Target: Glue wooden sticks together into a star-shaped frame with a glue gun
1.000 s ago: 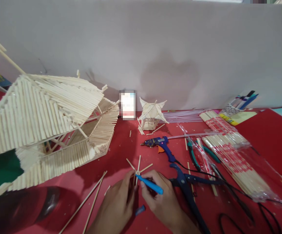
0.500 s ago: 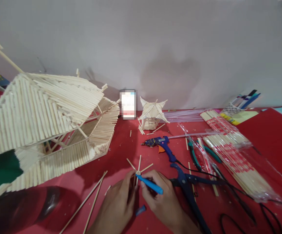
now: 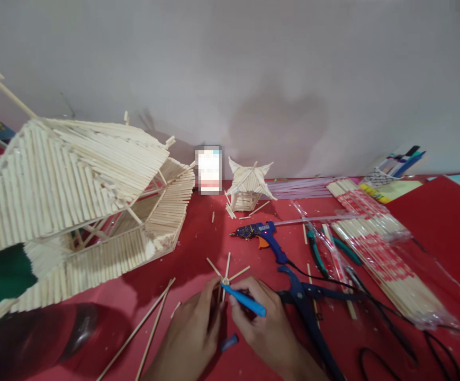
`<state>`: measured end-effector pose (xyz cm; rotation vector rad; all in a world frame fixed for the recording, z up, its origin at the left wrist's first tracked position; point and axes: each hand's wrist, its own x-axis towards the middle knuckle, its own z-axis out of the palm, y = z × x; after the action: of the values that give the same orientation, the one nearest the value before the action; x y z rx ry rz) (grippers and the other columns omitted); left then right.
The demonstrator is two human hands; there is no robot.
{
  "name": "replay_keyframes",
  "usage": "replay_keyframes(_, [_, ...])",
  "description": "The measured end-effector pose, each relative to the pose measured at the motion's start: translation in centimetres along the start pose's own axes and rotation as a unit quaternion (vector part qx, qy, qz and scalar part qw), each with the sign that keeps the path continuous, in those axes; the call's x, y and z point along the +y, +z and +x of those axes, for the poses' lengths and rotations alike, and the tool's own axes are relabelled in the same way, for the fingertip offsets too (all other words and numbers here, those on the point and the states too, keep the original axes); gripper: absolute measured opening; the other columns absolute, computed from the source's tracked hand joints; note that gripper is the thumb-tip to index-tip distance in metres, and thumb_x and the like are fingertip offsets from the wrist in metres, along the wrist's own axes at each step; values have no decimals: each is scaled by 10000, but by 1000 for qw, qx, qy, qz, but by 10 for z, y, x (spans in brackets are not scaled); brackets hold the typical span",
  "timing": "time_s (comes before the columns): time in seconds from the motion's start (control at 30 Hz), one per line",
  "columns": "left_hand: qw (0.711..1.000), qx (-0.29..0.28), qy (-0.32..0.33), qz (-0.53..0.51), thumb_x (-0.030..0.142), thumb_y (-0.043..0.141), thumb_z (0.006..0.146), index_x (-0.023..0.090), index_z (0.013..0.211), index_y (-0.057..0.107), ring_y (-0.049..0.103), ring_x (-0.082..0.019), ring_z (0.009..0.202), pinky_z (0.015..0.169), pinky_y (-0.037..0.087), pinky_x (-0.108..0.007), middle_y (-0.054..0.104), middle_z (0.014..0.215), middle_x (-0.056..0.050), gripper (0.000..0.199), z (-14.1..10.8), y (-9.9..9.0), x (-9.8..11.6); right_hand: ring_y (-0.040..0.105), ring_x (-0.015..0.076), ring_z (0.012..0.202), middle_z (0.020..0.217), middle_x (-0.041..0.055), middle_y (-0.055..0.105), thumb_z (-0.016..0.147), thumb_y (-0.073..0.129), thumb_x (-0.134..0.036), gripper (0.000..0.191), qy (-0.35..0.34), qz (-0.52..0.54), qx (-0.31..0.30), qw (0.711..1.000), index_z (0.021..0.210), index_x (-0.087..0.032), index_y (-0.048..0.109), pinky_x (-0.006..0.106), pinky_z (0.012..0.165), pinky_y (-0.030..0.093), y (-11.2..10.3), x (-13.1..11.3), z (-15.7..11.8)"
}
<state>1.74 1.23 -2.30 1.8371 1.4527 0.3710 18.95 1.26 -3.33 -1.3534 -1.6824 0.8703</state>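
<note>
My left hand (image 3: 195, 323) is closed at the near side of a small star-shaped frame of short wooden sticks (image 3: 228, 264), its fingertips pinching one side; exactly which stick they grip is hidden. Between the thumb and fingers of my right hand (image 3: 264, 320) is a slim blue pen-like tool (image 3: 249, 302). Its tip touches or nearly touches the hub where the sticks meet. A short blue cap-like piece (image 3: 230, 343) lies on the red tabletop (image 3: 209, 243) between my wrists. Two long thin sticks (image 3: 152, 323) rest left of my left hand.
A large stick-built house model (image 3: 82, 180) fills the left; a small pavilion (image 3: 248, 185) stands by the wall. A glue gun (image 3: 259, 233), dark-blue clamp-like cutter (image 3: 299, 296), green-handled pliers (image 3: 317, 251) and bagged sticks (image 3: 384, 264) lie right. A dark bottle (image 3: 47, 338) lies front left.
</note>
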Motion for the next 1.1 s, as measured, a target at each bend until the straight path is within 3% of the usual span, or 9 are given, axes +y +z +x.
replay_keyframes(0.5, [1000,0,2,-13,271,397,993,254,1353,452,713,-246,915,763,521,-333,740,1022,-67,365,0,1,-2,632,151,688,737,-9,646,879,534,-166,88,-21,6,37,999,863,-238,582,227,631,491,1,3,0])
replay_keyframes(1.1, [1000,5,5,-6,287,396,997,250,1355,445,712,-253,919,761,516,-337,740,1027,-78,364,0,2,-3,639,158,731,784,2,659,881,534,-175,90,13,9,20,1000,890,-236,600,238,683,508,3,6,1])
